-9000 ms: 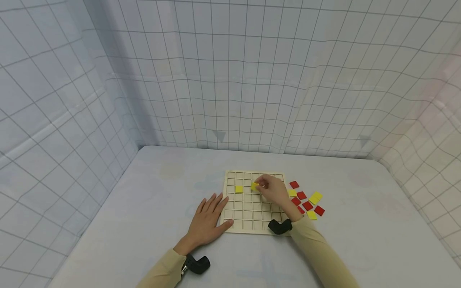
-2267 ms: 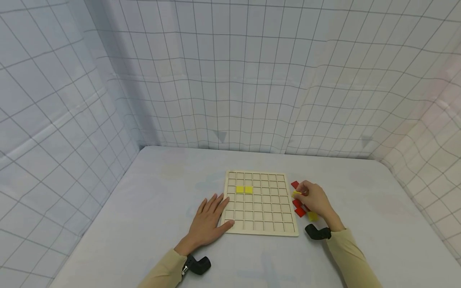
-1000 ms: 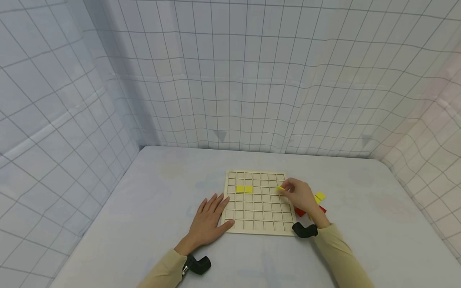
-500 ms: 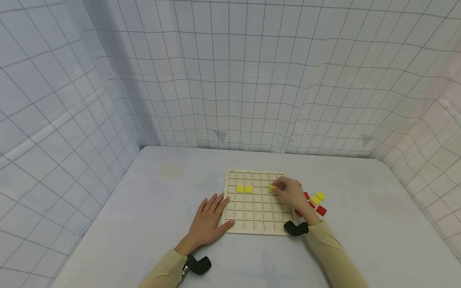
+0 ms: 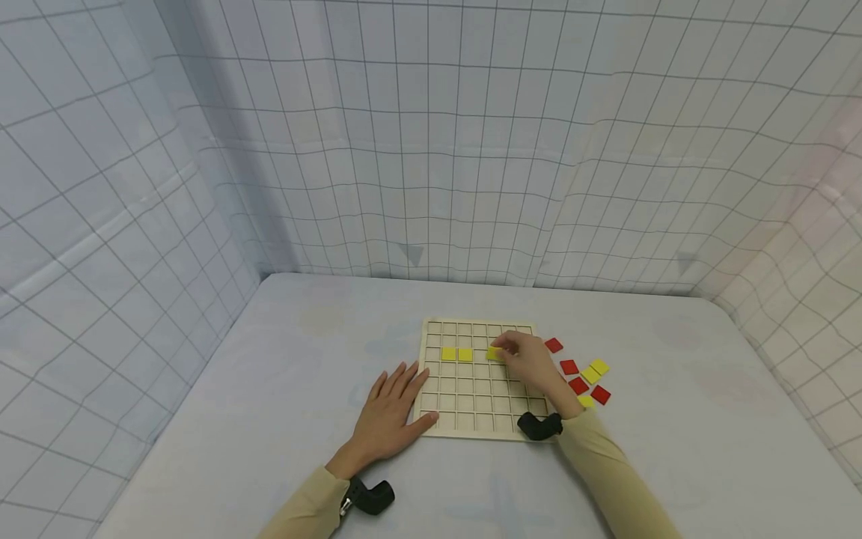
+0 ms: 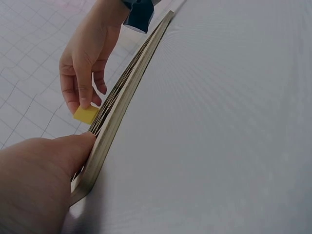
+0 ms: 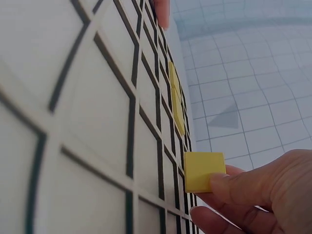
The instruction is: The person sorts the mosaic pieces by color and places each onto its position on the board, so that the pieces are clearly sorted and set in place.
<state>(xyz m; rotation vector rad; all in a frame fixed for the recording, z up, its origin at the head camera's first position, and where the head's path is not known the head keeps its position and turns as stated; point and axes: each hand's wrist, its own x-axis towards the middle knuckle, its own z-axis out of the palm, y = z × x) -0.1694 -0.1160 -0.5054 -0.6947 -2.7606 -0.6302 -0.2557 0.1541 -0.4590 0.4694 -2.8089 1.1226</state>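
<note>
Fingers (image 5: 415,384) of the left hand (image 5: 385,419) were spread and laid upon the left edge of the gridded board (image 5: 465,419). Two yellow tiles (image 5: 448,354) were set side by side toward its far left corner. A third yellow tile (image 5: 494,353) was pinched by the right hand (image 5: 532,365) over the board's far half. Red tiles (image 5: 569,367) and further yellow tiles (image 5: 598,366) were scattered beyond the board's right edge.

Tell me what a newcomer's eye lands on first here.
Likely the yellow tile pinched in the right hand over the pale gridded board. Next, two yellow tiles side by side in its grid, and the red tiles scattered on the table past the board's right edge.
</note>
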